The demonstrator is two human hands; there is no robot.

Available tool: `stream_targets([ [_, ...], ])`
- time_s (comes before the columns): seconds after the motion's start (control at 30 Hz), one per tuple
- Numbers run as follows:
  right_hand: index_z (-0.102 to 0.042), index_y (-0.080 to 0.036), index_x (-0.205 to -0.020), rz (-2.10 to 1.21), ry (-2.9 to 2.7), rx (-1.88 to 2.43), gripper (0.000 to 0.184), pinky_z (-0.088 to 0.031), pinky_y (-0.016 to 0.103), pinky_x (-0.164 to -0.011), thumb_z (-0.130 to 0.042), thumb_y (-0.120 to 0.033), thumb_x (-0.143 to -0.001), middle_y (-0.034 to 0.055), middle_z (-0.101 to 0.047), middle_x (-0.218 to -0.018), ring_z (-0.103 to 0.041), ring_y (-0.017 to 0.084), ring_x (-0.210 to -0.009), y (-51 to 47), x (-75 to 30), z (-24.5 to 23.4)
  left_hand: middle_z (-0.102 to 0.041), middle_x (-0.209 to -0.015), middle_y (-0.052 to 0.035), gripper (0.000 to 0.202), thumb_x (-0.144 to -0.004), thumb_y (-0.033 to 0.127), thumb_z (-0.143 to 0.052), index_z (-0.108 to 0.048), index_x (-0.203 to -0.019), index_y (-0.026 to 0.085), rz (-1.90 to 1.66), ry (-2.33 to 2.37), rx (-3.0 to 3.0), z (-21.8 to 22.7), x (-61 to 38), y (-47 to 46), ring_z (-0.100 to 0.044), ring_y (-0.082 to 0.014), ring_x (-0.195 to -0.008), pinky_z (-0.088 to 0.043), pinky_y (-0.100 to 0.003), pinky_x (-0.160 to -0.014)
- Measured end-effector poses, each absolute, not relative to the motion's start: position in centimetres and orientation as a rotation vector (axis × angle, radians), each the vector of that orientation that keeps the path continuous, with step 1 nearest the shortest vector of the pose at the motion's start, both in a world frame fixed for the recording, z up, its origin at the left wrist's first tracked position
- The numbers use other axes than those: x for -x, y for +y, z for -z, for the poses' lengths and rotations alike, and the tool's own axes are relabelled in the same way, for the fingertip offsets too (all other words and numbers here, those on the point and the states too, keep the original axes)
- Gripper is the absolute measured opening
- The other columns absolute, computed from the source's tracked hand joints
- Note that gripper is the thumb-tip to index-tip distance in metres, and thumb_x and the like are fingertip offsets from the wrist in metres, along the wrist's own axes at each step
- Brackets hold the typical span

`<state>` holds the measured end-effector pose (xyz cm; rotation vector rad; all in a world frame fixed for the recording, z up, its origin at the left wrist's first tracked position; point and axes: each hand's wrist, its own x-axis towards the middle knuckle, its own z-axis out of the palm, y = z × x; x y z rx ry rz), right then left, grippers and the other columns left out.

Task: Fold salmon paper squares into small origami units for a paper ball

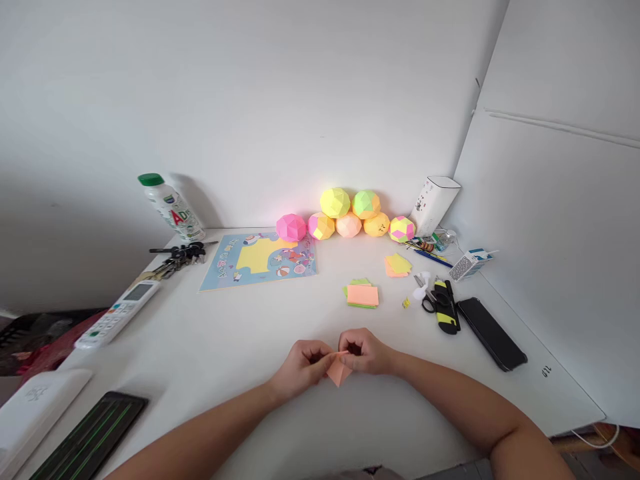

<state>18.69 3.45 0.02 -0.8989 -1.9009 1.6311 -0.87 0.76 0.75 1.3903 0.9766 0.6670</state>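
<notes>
A small orange-pink paper piece is pinched between both hands near the front of the table, one lower corner pointing down. My left hand grips its left upper side with thumb and fingers. On the other side my right hand pinches the upper right edge, fingers curled. Just beyond the hands lies a stack of orange-pink and green sticky notes. Farther right are loose yellow and orange notes. Several folded paper balls in pink, yellow, green and orange are piled against the wall.
On the right lie scissors, a black-and-yellow cutter, a black phone and a small carton. To the left are a blue printed sheet, a bottle, keys and a remote control.
</notes>
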Motion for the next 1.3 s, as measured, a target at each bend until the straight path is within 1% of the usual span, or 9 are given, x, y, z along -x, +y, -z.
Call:
stream_targets([
  [0.1,-0.047,-0.016,-0.066,-1.72,-1.77,0.901,0.013,-0.026,0.02,-0.047,-0.056,-0.022,-0.073,-0.0047,-0.04,-0.059,-0.033,0.007,-0.052,3.69,-18.9,-0.15,-0.051,-0.051,0.0024,0.033,-0.082,0.041,-0.052,-0.056,-0.064,0.014,-0.685,0.987,-1.334,-0.62,1.06,0.9,-0.041,-0.0079,-0.043,-0.031,-0.021,-0.044],
  [0.5,-0.045,-0.017,-0.059,-1.84,-1.442,0.99,0.015,-0.024,0.021,-0.045,-0.058,-0.018,-0.068,-0.006,-0.038,-0.052,-0.033,0.007,-0.047,4.24,-19.01,0.46,-0.047,-0.048,0.0054,0.029,-0.08,0.041,-0.055,-0.051,-0.066,0.016,-0.816,1.044,-1.144,-0.02,1.17,1.05,-0.041,-0.007,-0.041,-0.03,-0.02,-0.043],
  [0.63,-0.049,-0.016,-0.063,-1.822,-1.504,0.979,0.016,-0.026,0.021,-0.044,-0.06,-0.023,-0.071,-0.0055,-0.043,-0.052,-0.034,0.007,-0.046,4.09,-18.98,0.23,-0.044,-0.059,0.0059,0.025,-0.08,0.043,-0.056,-0.054,-0.085,0.018,-0.888,0.992,-1.103,-0.19,1.18,1.13,-0.04,-0.0072,-0.046,-0.033,-0.02,-0.043],
  [0.73,-0.052,-0.016,-0.067,-1.785,-1.58,0.977,0.017,-0.027,0.021,-0.045,-0.061,-0.028,-0.075,-0.0047,-0.045,-0.053,-0.036,0.007,-0.047,3.88,-18.98,-0.16,-0.045,-0.075,0.0023,0.03,-0.08,0.045,-0.055,-0.058,-0.096,0.02,-0.872,0.895,-1.202,-0.55,1.34,1.23,-0.042,-0.0072,-0.051,-0.036,-0.021,-0.045],
  [0.87,-0.052,-0.015,-0.069,-1.756,-1.632,1.016,0.022,-0.029,0.021,-0.046,-0.062,-0.033,-0.076,-0.0034,-0.048,-0.056,-0.039,0.008,-0.049,3.77,-19.08,-0.24,-0.047,-0.087,-0.0013,0.032,-0.083,0.048,-0.049,-0.06,-0.094,0.019,-0.862,0.82,-1.27,-0.83,1.36,1.3,-0.044,-0.0078,-0.055,-0.037,-0.023,-0.049],
  [0.93,-0.052,-0.015,-0.069,-1.751,-1.664,1.015,0.023,-0.03,0.021,-0.046,-0.062,-0.035,-0.077,-0.0033,-0.048,-0.056,-0.04,0.008,-0.049,3.77,-19.11,-0.05,-0.048,-0.083,-0.0008,0.027,-0.08,0.045,-0.055,-0.058,-0.089,0.019,-0.841,0.865,-1.284,-0.77,1.2,1.33,-0.046,-0.0099,-0.06,-0.038,-0.023,-0.052],
  [0.97,-0.052,-0.015,-0.07,-1.746,-1.683,1.012,0.024,-0.03,0.021,-0.047,-0.062,-0.036,-0.077,-0.0033,-0.048,-0.056,-0.04,0.008,-0.05,3.76,-19.11,0.05,-0.048,-0.078,-0.0002,0.026,-0.08,0.044,-0.056,-0.058,-0.081,0.018,-0.843,0.896,-1.311,-0.7,1.11,1.35,-0.045,-0.0104,-0.062,-0.038,-0.023,-0.055],
  [1.07,-0.052,-0.015,-0.072,-1.723,-1.71,0.998,0.024,-0.031,0.021,-0.048,-0.06,-0.036,-0.079,-0.0029,-0.047,-0.058,-0.041,0.008,-0.051,3.61,-18.97,0.23,-0.045,-0.069,0.0017,0.033,-0.08,0.045,-0.056,-0.052,-0.065,0.016,-0.852,0.981,-1.366,-0.4,0.91,1.42,-0.041,-0.0099,-0.06,-0.036,-0.023,-0.056],
  [1.3,-0.048,-0.016,-0.073,-1.531,-1.65,0.937,0.023,-0.031,0.022,-0.05,-0.057,-0.036,-0.079,-0.0022,-0.043,-0.067,-0.037,0.008,-0.056,3.26,-18.71,-0.14,-0.044,-0.06,0.0042,0.034,-0.08,0.049,-0.054,-0.05,-0.068,0.017,-0.814,1.032,-1.289,-0.34,0.94,1.32,-0.038,-0.009,-0.053,-0.031,-0.021,-0.049],
])
